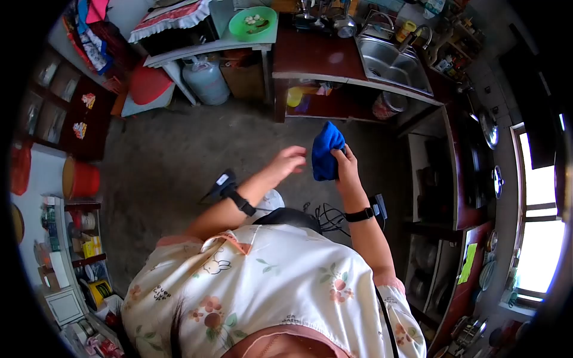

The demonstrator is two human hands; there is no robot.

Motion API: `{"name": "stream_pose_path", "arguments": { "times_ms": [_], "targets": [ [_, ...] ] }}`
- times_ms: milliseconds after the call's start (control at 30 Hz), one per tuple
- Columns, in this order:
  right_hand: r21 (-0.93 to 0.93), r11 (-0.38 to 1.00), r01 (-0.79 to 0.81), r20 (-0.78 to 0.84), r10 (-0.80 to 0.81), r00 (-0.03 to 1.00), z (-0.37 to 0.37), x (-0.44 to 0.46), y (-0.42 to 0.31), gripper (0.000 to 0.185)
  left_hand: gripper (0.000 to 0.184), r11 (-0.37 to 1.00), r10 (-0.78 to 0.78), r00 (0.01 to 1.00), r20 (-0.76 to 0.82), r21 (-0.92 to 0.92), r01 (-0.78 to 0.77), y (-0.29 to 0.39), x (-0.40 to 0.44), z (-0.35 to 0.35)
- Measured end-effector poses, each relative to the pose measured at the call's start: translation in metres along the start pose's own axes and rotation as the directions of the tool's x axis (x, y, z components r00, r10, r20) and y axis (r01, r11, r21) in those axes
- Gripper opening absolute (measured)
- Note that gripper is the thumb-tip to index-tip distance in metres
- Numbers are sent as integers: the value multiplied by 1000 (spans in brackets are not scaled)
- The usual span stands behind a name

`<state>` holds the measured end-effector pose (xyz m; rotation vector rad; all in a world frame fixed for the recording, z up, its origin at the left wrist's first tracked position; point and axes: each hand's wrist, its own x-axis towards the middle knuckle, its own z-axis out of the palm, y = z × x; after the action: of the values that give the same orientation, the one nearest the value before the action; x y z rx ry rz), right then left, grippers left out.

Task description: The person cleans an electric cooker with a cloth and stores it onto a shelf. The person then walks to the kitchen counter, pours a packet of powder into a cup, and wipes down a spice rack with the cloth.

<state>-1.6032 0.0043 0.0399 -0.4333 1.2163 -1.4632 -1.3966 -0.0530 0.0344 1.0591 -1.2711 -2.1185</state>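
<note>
A folded blue cloth (327,153) is gripped in my right hand (347,164), thumb on its near face, held up in front of my body above the floor. Just left of the cloth, my left hand (289,162) is apart from it, fingers loosely spread and slightly blurred, with nothing in them. Each wrist wears a black band. The cloth hides most of my right hand's fingers.
Ahead, a dark red counter (313,53) carries a metal sink (394,62). A green basin (253,24) stands on a table to its left, with a gas cylinder (206,80) underneath. Shelves (433,262) line the right side. Black cables (328,218) hang near my waist.
</note>
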Motion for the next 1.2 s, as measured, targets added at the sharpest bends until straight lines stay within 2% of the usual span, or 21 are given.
{"name": "stream_pose_path", "arguments": {
  "times_ms": [133, 267, 400, 433, 500, 567, 600, 633, 700, 733, 767, 800, 833, 867, 900, 933, 967, 1033, 1100, 1133, 1200],
  "targets": [
    [-28, 1000, 13, -116, -17, 993, -37, 106, -16, 35, 28, 995, -91, 979, -183, -57, 82, 11, 59, -49],
    [-185, 977, 102, -167, -134, 977, -74, 223, -22, 40, 26, 988, -134, 966, -221, -106, 113, 12, 131, -93],
    [-422, 889, 179, -195, -282, 939, -91, 353, -58, 34, 24, 983, -170, 946, -276, -119, 142, 31, 227, -122],
    [-552, 818, 163, -207, -323, 923, -99, 388, -64, 46, 24, 982, -178, 942, -285, -119, 149, 40, 241, -128],
    [-703, 693, 158, -230, -433, 872, -90, 443, -84, 50, 25, 985, -165, 942, -294, -93, 144, 59, 273, -144],
    [-805, 586, 91, -232, -453, 861, -82, 492, -103, 53, 27, 988, -151, 945, -291, -40, 146, 68, 295, -162],
    [-848, 520, 108, -173, -463, 869, -104, 540, -91, 56, 27, 987, -159, 929, -333, -30, 158, 78, 307, -170],
    [-942, 334, 30, -140, -471, 871, -112, 571, -84, 66, 26, 985, -164, 914, -372, -20, 169, 86, 316, -174],
    [-983, 144, -113, -168, -466, 869, -118, 636, -52, 78, 26, 983, -169, 887, -430, -6, 184, 90, 328, -180],
    [-972, 156, -173, -228, -473, 851, -112, 657, -33, 87, 26, 982, -168, 879, -446, 2, 189, 89, 331, -187],
    [-979, 28, -201, -179, -586, 790, -90, 665, -23, 88, 27, 980, -171, 871, -461, 10, 197, 87, 335, -193],
    [-987, -13, -163, -121, -612, 782, -64, 672, -25, 86, 27, 976, -182, 854, -487, 14, 216, 84, 340, -197],
    [-1000, -10, 18, 21, -506, 862, -36, 677, -49, 79, 27, 972, -194, 836, -513, 16, 236, 81, 345, -201],
    [-988, -56, 147, 152, -579, 801, -8, 687, -36, 72, 27, 966, -210, 816, -538, 15, 258, 79, 351, -200],
    [-959, -116, 259, 282, -506, 815, 19, 694, -27, 67, 27, 967, -209, 810, -548, 8, 255, 80, 357, -196],
    [-914, -95, 395, 400, -383, 833, 47, 680, -25, 66, 27, 969, -203, 800, -564, 2, 247, 82, 354, -189],
    [-867, -123, 482, 496, -293, 817, 68, 671, -8, 65, 27, 972, -191, 793, -578, 0, 235, 87, 360, -186],
    [-732, -149, 665, 681, -197, 706, 84, 640, 31, 65, 26, 979, -155, 803, -576, 21, 204, 103, 378, -172],
    [-577, -142, 805, 817, -88, 570, 87, 601, 59, 65, 26, 978, -109, 814, -570, 83, 190, 112, 401, -162],
    [-549, -90, 831, 836, -68, 545, 70, 591, 55, 66, 26, 972, -82, 823, -562, 136, 190, 114, 416, -160],
    [-611, 14, 791, 791, -30, 611, 23, 580, 10, 65, 28, 934, -2, 857, -515, 305, 185, 108, 452, -159]
  ]
}}
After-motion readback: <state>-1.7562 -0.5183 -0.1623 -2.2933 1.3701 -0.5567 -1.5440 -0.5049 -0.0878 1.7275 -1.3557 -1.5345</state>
